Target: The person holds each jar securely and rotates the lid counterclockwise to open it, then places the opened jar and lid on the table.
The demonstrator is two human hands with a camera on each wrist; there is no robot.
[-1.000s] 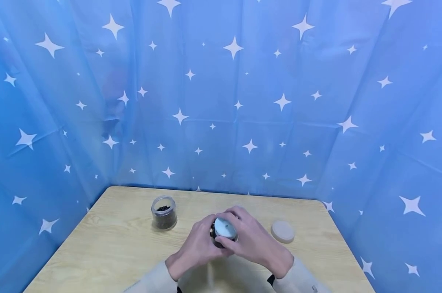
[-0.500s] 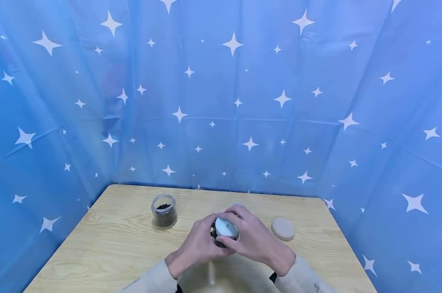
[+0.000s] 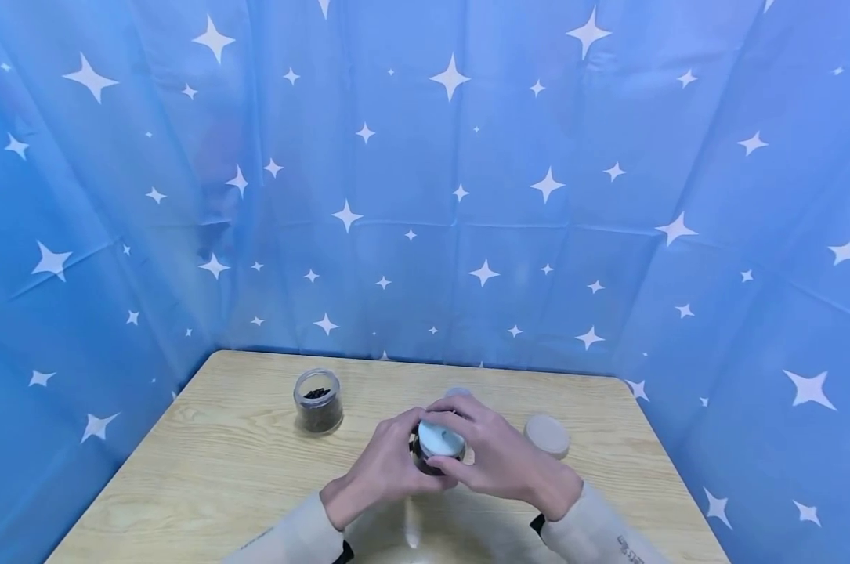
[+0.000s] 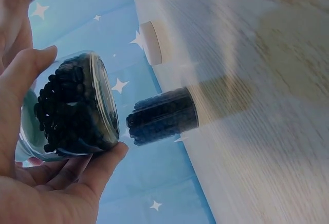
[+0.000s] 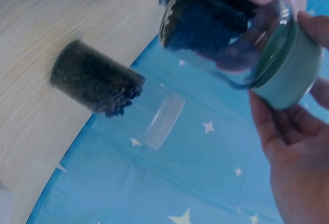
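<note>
A clear glass jar [image 4: 77, 106] of dark beans is held up in both hands in front of me. My left hand [image 3: 378, 471] grips the glass body, its thumb on one side and fingers on the other in the left wrist view. On the jar's mouth sits a pale blue-green lid [image 3: 442, 441]. The fingers and thumb of my right hand [image 3: 495, 460] curl round this lid. In the right wrist view the lid [image 5: 294, 70] lies flush with the glass rim, and a right fingertip overlaps the jar.
Left of the hands stands an open clear jar [image 3: 319, 411] partly filled with dark beans. A round whitish lid [image 3: 547, 435] lies flat on the wooden table [image 3: 206, 462] to the right. Another clear container [image 3: 457, 391] shows behind my right hand. A blue star-patterned curtain [image 3: 410, 172] surrounds the table.
The held jar and my right hand have shifted slightly right, and the mark on the lid's top has moved a little. Both grips stay the same. The head view has tilted slightly.
</note>
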